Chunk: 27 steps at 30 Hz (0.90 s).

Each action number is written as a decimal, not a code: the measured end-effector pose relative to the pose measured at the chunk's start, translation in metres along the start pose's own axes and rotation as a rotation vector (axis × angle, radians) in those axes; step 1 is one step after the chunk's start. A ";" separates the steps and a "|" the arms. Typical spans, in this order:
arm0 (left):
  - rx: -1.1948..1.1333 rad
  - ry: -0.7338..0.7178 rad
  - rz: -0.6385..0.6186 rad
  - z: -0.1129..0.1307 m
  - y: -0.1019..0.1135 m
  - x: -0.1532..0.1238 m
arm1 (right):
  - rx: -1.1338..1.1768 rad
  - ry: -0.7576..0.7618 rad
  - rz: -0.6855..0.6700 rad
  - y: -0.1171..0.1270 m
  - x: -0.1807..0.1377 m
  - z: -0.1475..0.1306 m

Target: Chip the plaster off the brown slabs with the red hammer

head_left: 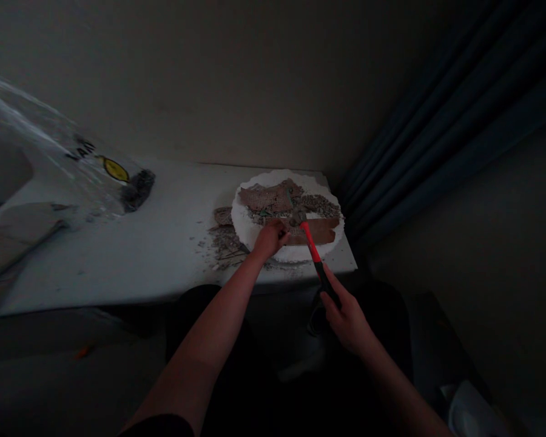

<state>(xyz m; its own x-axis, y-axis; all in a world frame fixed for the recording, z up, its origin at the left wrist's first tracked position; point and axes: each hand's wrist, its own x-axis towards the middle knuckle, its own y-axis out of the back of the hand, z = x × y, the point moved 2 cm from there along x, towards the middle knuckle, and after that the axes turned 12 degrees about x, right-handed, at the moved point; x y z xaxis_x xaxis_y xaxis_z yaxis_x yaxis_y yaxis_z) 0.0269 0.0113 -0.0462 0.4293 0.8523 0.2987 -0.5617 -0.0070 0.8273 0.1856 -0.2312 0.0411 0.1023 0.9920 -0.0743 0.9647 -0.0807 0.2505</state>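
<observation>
Head view: my right grip (pixel 346 314) clasps a red-and-black hammer (pixel 312 244), its head near a white plate's (pixel 237 226) centre. At seven o'clock my left grip (pixel 270 238) curls at a brown slab (pixel 325 232) lying toward five; I cannot tell whether it pinches anything. Fingertips are best kept clear of the hammer's head.

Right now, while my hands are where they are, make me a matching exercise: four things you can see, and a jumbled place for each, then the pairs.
Things
1. Hammer
2. Left hand
3. Plastic bag
4. Curtain

Places
A. At a brown piece on the scalloped white base
B. Hanging, picture right
C. In the right hand's grip
D. Picture left, bearing a yellow mark

Pairs: 1-C, 2-A, 3-D, 4-B
</observation>
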 end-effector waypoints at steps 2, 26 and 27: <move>-0.007 0.011 0.012 -0.001 -0.001 0.000 | -0.007 0.013 0.007 0.001 0.000 0.003; -0.114 -0.005 0.021 -0.006 -0.002 0.001 | -0.067 0.067 -0.086 -0.002 0.007 0.013; -0.108 -0.014 0.028 -0.006 -0.002 0.002 | -0.071 0.065 -0.080 -0.001 0.008 0.013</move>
<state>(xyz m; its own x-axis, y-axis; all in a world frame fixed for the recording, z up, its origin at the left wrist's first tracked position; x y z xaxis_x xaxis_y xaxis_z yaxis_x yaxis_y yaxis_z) 0.0244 0.0158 -0.0497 0.4224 0.8450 0.3281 -0.6462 0.0269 0.7627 0.1882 -0.2248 0.0274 0.0079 0.9994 -0.0349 0.9495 0.0035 0.3139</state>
